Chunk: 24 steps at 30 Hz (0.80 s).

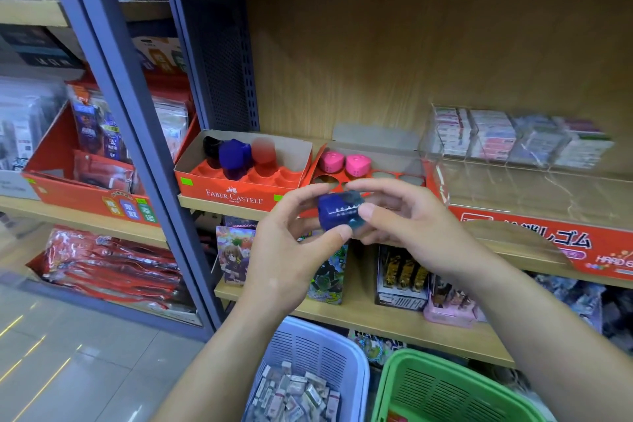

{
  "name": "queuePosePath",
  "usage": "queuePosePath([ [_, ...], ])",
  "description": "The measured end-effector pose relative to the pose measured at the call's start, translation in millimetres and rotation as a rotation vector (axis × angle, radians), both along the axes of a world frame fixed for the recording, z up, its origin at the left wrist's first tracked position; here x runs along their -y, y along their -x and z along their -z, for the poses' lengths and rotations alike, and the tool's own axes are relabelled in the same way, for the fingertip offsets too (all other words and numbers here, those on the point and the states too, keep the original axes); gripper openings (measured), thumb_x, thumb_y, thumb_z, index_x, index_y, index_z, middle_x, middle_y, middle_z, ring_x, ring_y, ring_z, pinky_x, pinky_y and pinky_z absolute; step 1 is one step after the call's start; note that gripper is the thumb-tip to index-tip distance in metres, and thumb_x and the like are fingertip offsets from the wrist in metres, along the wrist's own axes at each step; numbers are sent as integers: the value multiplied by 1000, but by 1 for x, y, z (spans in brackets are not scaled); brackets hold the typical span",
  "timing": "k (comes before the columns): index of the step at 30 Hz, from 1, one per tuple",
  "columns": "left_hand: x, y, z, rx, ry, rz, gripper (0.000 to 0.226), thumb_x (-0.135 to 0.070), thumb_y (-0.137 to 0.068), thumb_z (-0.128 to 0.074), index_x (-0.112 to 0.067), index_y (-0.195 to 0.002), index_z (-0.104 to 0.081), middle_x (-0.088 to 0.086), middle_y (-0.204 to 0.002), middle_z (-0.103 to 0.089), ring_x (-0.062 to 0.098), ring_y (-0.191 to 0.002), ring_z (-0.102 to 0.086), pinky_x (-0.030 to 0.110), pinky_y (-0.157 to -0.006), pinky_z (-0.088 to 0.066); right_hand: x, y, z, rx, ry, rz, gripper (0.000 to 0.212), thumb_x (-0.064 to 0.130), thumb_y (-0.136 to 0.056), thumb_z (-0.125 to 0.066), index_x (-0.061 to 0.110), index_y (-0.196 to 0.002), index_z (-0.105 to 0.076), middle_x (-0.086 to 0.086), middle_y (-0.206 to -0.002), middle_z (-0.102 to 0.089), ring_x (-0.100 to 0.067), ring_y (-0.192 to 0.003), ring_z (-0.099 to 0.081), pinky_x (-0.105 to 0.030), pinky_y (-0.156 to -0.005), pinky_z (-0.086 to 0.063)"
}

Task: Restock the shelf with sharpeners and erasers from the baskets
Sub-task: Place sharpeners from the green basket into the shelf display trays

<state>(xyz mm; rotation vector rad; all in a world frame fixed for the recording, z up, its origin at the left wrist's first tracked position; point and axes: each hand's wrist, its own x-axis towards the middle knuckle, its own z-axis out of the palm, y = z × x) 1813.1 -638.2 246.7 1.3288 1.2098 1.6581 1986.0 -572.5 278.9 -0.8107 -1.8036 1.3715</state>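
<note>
Head view has the blue sharpener (337,214) held in mid-air in front of the shelf edge (195,203), near the front of the two red display trays and above the baskets. The left hand (287,243) and the right hand (411,226) both pinch it between thumb and fingertips from opposite sides. Only fingertips hold it, so a slip would likely drop it past the shelf into the lavender basket (308,329) of wrapped erasers (294,394), the green basket (411,358), or onto the floor. If the hands twist or pull apart, the clear part might come loose from the body. It could also go into the wrong tray. The left Faber-Castell tray (236,193) already holds a matching dark blue piece (233,154), while the right tray (376,147) holds pink sharpeners (330,161) beside empty round holes. A careless reach there could knock the pink ones over. The sharpener itself is a chunky, rounded block. Most of it is deep blue, with a paler see-through section on its right and near side and a row of small light marks along one ridge. Motion blur hides finer detail.
</note>
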Motion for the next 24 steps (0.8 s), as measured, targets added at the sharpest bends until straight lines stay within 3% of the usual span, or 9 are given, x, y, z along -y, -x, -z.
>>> queuePosePath([
  [4, -2, -5, 0, 56, -27, 29, 54, 1, -82, -79, -19, -129, -60, -2, -110, -75, 10, -96, -70, 22, -83, -55, 0, -8, -1, 12, 75, 13, 17, 1, -94, -63, 7, -110, -60, -19, -101, -73, -26, -86, -75, -35, -82, -61],
  [6, -5, -5, -1, 59, -21, 54, 47, 4, -85, -75, -15, -125, -59, 1, -109, -76, 11, -94, -69, 21, -83, -53, -1, -12, 1, 24, 25, 32, 20, -1, -90, -68, 6, -107, -61, -8, -104, -73, -22, -88, -74, -33, -82, -60],
  [8, -7, -5, -1, 26, -10, 75, 44, 5, -86, -73, -16, -123, -61, 0, -110, -76, 12, -94, -67, 21, -83, -53, -3, -16, 1, 33, -51, 32, 38, -6, -84, -74, 11, -116, -61, 4, -111, -73, -20, -94, -73, -32, -87, -58],
  [10, -8, -5, 0, -23, -3, 81, 45, 5, -87, -74, -20, -123, -64, -2, -112, -75, 15, -97, -67, 23, -85, -54, -6, -20, -2, 67, -100, -27, 61, -7, -83, -76, 25, -132, -58, 2, -122, -70, -22, -102, -72, -36, -92, -58],
  [12, -10, -5, 1, -48, -11, 94, 46, -1, -86, -77, -26, -123, -67, 1, -117, -73, 18, -101, -68, 26, -87, -55, -8, -22, -6, 135, -158, -73, 70, -1, -82, -77, 35, -138, -56, 0, -127, -66, -23, -104, -71, -41, -95, -57],
  [15, -12, -6, 3, -26, -26, 92, 47, -4, -84, -78, -25, -125, -68, 8, -118, -70, 20, -99, -68, 29, -87, -56, -10, -23, -7, 188, -198, -68, 64, 0, -82, -77, 34, -134, -60, 4, -125, -67, -20, -101, -71, -42, -93, -58],
  [20, -9, -5, 1, 4, -40, 65, 44, 4, -84, -76, -18, -120, -65, 9, -109, -71, 17, -97, -69, 24, -85, -55, -11, -21, -8, 152, -172, -38, 43, 26, -82, -83, 35, -121, -69, 9, -121, -71, -15, -103, -72, -35, -97, -56],
  [24, -11, 2, 3, -81, -46, -23, 39, -4, -86, -79, -27, -115, -67, -4, -109, -73, 13, -103, -69, 29, -87, -56, -16, -12, -16, 207, -239, 35, 36, 13, -81, -83, 26, -113, -71, 5, -105, -75, -13, -94, -72, -27, -90, -56],
])
